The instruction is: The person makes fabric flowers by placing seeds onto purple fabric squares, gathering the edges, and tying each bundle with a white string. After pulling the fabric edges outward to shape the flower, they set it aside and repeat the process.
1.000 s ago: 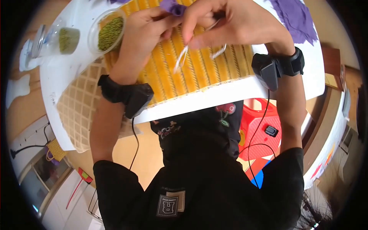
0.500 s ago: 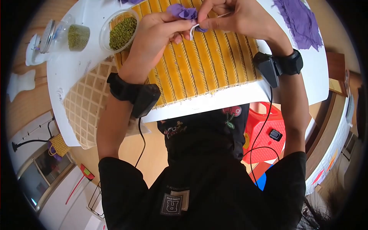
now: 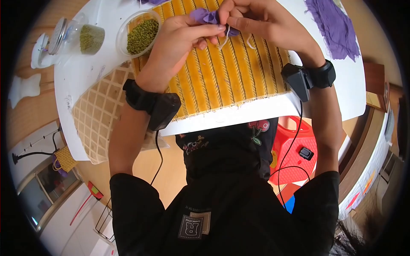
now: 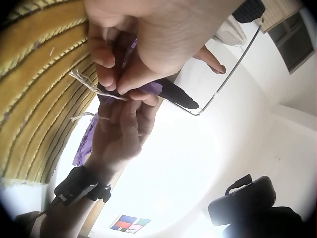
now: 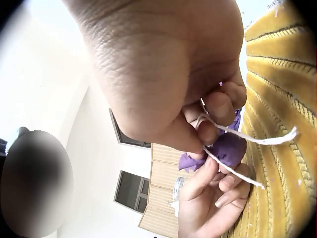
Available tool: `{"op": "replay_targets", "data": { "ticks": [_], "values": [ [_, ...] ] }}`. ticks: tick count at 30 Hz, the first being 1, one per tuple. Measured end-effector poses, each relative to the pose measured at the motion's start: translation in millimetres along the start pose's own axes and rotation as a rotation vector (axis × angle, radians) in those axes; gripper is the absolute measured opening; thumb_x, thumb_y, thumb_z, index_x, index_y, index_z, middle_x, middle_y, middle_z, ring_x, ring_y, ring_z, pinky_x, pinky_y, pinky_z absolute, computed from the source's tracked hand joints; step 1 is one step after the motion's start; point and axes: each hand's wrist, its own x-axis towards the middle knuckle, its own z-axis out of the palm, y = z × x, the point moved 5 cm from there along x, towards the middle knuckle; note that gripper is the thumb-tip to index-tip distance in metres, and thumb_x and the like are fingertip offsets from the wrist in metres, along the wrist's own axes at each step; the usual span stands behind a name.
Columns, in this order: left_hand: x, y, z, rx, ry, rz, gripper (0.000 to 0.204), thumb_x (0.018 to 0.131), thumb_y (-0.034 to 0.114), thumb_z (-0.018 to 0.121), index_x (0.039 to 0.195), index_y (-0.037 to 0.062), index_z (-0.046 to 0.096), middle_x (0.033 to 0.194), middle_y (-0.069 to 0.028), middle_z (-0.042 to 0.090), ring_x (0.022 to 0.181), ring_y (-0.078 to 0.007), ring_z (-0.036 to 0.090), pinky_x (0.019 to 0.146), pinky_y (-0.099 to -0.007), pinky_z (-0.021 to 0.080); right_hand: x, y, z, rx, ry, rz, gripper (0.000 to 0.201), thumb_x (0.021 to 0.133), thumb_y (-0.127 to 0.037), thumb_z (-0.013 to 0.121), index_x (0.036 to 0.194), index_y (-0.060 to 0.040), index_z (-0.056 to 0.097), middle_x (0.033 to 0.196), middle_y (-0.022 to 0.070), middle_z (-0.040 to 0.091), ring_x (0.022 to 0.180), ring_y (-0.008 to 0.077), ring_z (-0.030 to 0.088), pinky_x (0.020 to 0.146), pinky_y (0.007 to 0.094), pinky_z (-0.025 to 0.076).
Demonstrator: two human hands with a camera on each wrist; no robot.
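Observation:
A small purple cloth bundle (image 3: pixel 203 16) is between the two hands, over a yellow striped mat (image 3: pixel 222 81). My left hand (image 3: pixel 177 40) pinches the bundle between thumb and fingers. White string (image 5: pixel 240 174) is around the cloth's gathered neck, with two loose ends hanging over the mat side in the right wrist view. My right hand (image 3: pixel 273 27) pinches the string close to the left thumb tip. In the left wrist view the fingertips of both hands meet at the purple cloth, partly hiding the string's loop.
A clear bowl (image 3: pixel 121 39) of green beans stands left of the left hand. Beyond it is a clear jar (image 3: pixel 92 39) part filled with green beans. Purple cloth pieces (image 3: pixel 335 32) lie at the table's right. A beige lattice mat (image 3: pixel 96 109) overhangs the left edge.
My right hand has come in against the bundle, where it earlier held the string below it. The string ends have shifted. The whole head view has slid slightly right.

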Motion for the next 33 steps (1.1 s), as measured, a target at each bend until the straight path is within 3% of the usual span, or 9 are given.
{"op": "replay_targets", "data": {
  "ticks": [4,10,13,14,16,19,21,29,33],
  "values": [
    [-1.1,1.6,0.0,-0.009,-0.011,-0.01,0.013,0.085,0.012,0.068,0.088,-0.0004,0.069,0.079,-0.0056,0.067,0.066,-0.0057,0.053,0.061,-0.0191,0.038,2.2,5.2,-6.4,-0.11,0.091,0.059,0.01,0.089,0.002,0.055,0.096,-0.0042,0.053,0.069,-0.0039,0.048,0.063,0.004,0.041,0.058,0.0196,0.031],
    [-2.3,2.9,0.4,-0.009,-0.007,0.001,0.013,0.084,0.013,0.069,0.088,0.0006,0.069,0.078,-0.006,0.067,0.065,-0.0061,0.053,0.061,-0.0188,0.039,1.1,8.0,-4.8,-0.037,0.09,0.051,0.012,0.087,0.005,0.057,0.093,-0.0046,0.051,0.067,-0.0034,0.049,0.057,0.0044,0.042,0.053,0.0197,0.031],
    [-2.9,1.3,-0.8,-0.005,-0.05,-0.023,0.011,0.087,0.005,0.065,0.097,-0.0005,0.067,0.089,-0.0073,0.068,0.076,-0.01,0.061,0.066,-0.02,0.044,0.0,4.3,-4.5,-0.073,0.102,0.113,0.005,0.09,0.001,0.057,0.093,-0.0036,0.056,0.068,-0.0027,0.053,0.055,0.004,0.044,0.051,0.019,0.032],
    [-3.0,1.1,-0.8,-0.006,-0.056,-0.021,0.012,0.087,0.005,0.066,0.097,-0.0006,0.067,0.089,-0.0073,0.068,0.077,-0.0101,0.062,0.067,-0.0202,0.044,1.0,13.4,-5.5,-0.074,0.103,0.112,0.005,0.09,0.001,0.057,0.093,-0.0036,0.056,0.068,-0.0027,0.053,0.055,0.004,0.044,0.051,0.019,0.032],
    [-2.9,0.0,-0.8,-0.006,-0.063,-0.017,0.012,0.087,0.005,0.066,0.097,-0.0007,0.068,0.089,-0.0074,0.068,0.078,-0.0102,0.062,0.067,-0.0204,0.044,3.2,27.2,-8.3,-0.249,0.135,-0.153,0.006,0.088,-0.005,0.062,0.087,-0.0025,0.057,0.059,-0.0017,0.051,0.055,0.0069,0.046,0.056,0.0235,0.041],
    [-2.5,0.1,0.8,-0.021,-0.071,-0.017,0.013,0.086,0.005,0.067,0.097,-0.0009,0.068,0.089,-0.0071,0.068,0.078,-0.0107,0.062,0.068,-0.0207,0.044,2.3,24.1,-5.4,-0.2,0.157,-0.142,0.01,0.087,0.0,0.062,0.086,-0.0042,0.053,0.057,-0.0032,0.041,0.054,0.0067,0.04,0.055,0.0236,0.036],
    [-2.7,2.5,4.8,-0.068,-0.058,-0.006,0.013,0.083,0.008,0.071,0.091,-0.0025,0.069,0.083,-0.0075,0.068,0.068,-0.0076,0.055,0.066,-0.0207,0.043,1.7,22.8,-3.3,-0.184,0.16,-0.135,0.01,0.087,-0.001,0.062,0.086,-0.0041,0.053,0.057,-0.003,0.042,0.054,0.007,0.04,0.055,0.0237,0.036],
    [-4.3,0.7,8.7,-0.004,-0.027,0.017,0.017,0.08,0.006,0.073,0.092,-0.0038,0.068,0.079,-0.0036,0.065,0.07,-0.0083,0.057,0.068,-0.0214,0.044,2.8,26.7,-2.3,-0.29,0.108,-0.114,0.007,0.092,-0.008,0.062,0.092,-0.009,0.055,0.062,-0.0035,0.043,0.057,0.0067,0.043,0.065,0.0216,0.039],
    [-3.1,1.1,4.6,-0.015,-0.014,0.011,0.017,0.08,0.005,0.072,0.092,-0.0046,0.067,0.08,-0.0048,0.065,0.071,-0.0092,0.057,0.068,-0.022,0.044,4.5,31.6,-6.4,-0.155,0.053,-0.149,0.005,0.094,-0.013,0.06,0.094,-0.0084,0.057,0.065,-0.0033,0.049,0.059,0.0061,0.045,0.063,0.0217,0.038]
  ]
}}
